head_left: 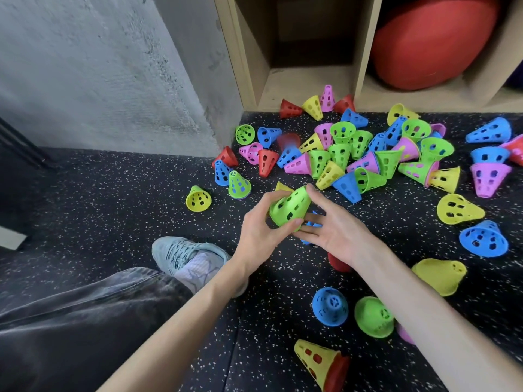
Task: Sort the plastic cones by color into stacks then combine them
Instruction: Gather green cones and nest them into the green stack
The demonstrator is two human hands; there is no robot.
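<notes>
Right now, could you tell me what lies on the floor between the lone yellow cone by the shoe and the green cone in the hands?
In the head view, only bare speckled floor lies between the lone yellow cone and the green cone the left hand grips.

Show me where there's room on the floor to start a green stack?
Bare floor lies between the grey wall, the shoe and the lone yellow-green cone. The pile by the shelf is crowded. Both hands, left and right, hold a green cone.

I hold a green cone. My shoe is light blue. The floor is black with white dots.
</notes>
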